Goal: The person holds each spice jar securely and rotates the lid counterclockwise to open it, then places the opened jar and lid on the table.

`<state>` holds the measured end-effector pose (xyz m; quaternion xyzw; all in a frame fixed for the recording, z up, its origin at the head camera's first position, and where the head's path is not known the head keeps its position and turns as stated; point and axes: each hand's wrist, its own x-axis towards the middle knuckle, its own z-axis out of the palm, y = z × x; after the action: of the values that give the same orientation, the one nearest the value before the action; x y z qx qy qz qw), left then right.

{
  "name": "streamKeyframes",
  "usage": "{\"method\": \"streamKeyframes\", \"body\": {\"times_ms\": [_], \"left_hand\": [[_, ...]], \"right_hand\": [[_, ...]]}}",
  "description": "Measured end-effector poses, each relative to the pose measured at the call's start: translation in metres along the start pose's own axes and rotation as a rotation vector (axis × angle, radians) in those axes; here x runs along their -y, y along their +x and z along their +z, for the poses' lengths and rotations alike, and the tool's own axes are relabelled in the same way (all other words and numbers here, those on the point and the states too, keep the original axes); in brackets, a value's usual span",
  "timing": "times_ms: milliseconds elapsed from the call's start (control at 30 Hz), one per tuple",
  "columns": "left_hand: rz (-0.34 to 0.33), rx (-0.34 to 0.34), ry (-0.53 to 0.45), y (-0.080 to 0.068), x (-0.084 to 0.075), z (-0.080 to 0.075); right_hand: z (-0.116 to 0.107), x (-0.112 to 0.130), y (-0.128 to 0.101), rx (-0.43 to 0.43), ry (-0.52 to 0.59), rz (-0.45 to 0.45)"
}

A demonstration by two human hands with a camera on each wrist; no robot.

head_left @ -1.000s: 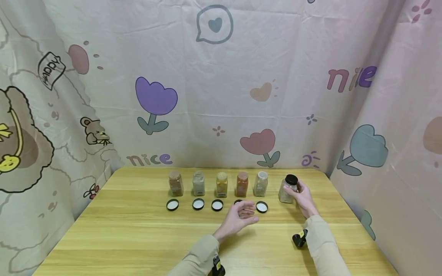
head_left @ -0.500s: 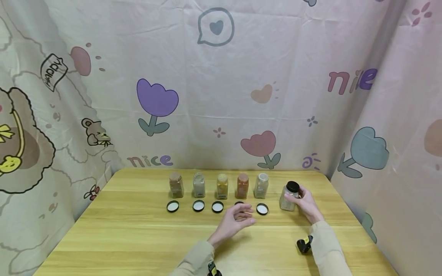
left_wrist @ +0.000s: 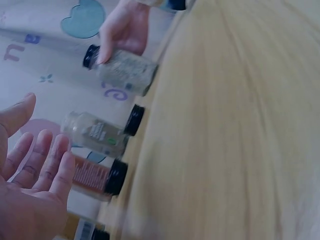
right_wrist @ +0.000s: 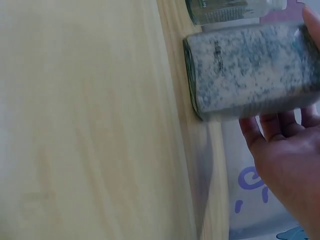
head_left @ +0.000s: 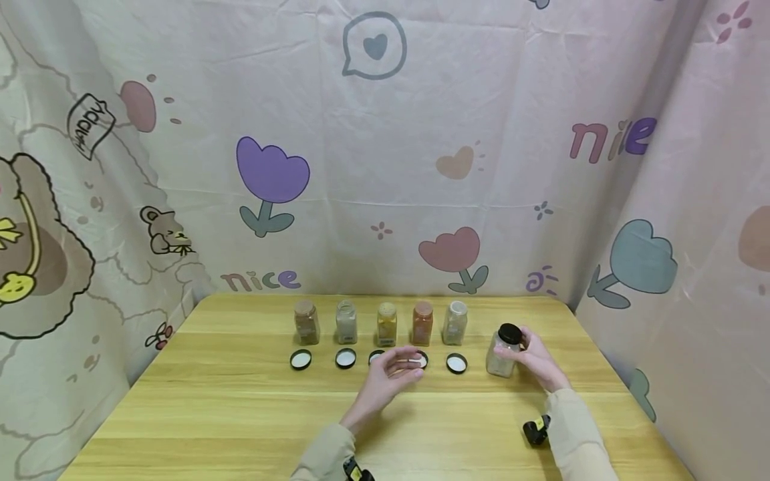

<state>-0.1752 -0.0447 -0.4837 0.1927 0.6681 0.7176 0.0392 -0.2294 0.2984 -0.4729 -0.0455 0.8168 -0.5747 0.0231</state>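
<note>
Pink curtain printed "nice", "happy"

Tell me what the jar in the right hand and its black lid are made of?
The jar looks like clear glass or hard plastic: speckled grey seasoning shows through its walls. Its black lid seems smooth plastic, though that's a guess. The right hand grips it.

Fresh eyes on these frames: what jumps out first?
A row of five open spice jars stands mid-table, each with a lid lying in front. At the row's right end the right hand grips a sixth jar with a black cap. The left hand hovers, fingers open, over the lids.
</note>
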Motion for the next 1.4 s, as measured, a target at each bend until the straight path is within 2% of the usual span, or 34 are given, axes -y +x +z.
{"method": "streamKeyframes", "body": {"times_ms": [233,400,600,800,1167,1400], "left_hand": [[0.030,-0.054,0.008,-0.004,-0.007,-0.017],[0.068,-0.103,0.013,-0.007,-0.013,-0.025],[0.111,-0.118,0.009,-0.008,-0.019,-0.030],[0.107,-0.122,-0.006,-0.010,-0.025,-0.029],[0.128,-0.139,-0.039,-0.009,-0.029,-0.029],[0.114,-0.141,-0.022,-0.009,-0.029,-0.031]], "right_hand": [[-0.004,-0.003,-0.006,0.103,0.047,-0.086],[0.000,-0.005,-0.010,0.149,0.042,-0.123],[0.010,0.000,-0.014,0.184,0.037,-0.112],[0.020,0.003,-0.015,0.227,0.037,-0.144],[0.039,0.014,-0.020,0.204,-0.011,-0.139],[0.056,0.019,-0.019,0.210,-0.014,-0.155]]}}
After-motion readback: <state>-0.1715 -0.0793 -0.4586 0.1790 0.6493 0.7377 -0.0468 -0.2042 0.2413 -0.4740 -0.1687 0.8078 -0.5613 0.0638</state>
